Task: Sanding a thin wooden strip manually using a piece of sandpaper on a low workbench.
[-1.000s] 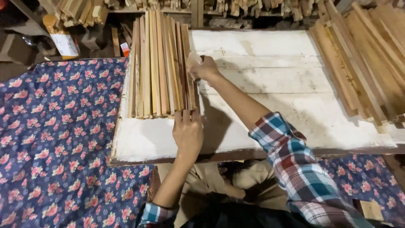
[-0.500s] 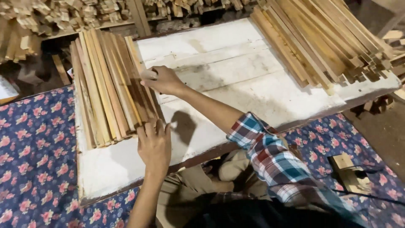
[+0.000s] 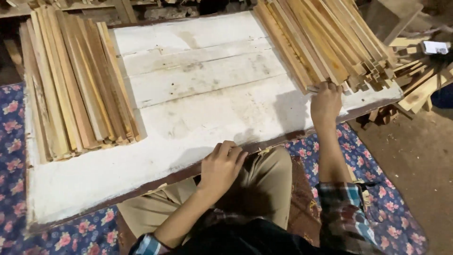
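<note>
Right hand [image 3: 325,101] is out at the far right of the white-painted table [image 3: 207,94], fingers curled onto the near ends of the right-hand stack of wooden strips [image 3: 325,42], gripping at the bottom edge of that pile where the cut ends poke out over the table's corner; which single strip it has I cannot tell, the fingertips are tucked in among the ends. That stack lies slanted, running from the table's near right corner up toward the top of the view. Left hand [image 3: 222,167] sits at the near edge of the table, loosely curled, fingers bent over the rim, holding nothing. Well apart on the left side of the table lies the second stack of wooden strips [image 3: 75,85], laid side by side lengthwise, near ends roughly level, neither hand close to it. Between the two piles the table's boards are worn and smudged. The person sits low, knees in tan trousers [image 3: 264,184] under the table's edge, plaid sleeve [image 3: 349,212] on the right arm. A blue floral cloth [image 3: 19,132] covers the floor on both sides, and loose wood offcuts [image 3: 415,80] lie heaped beyond the table's right corner
</note>
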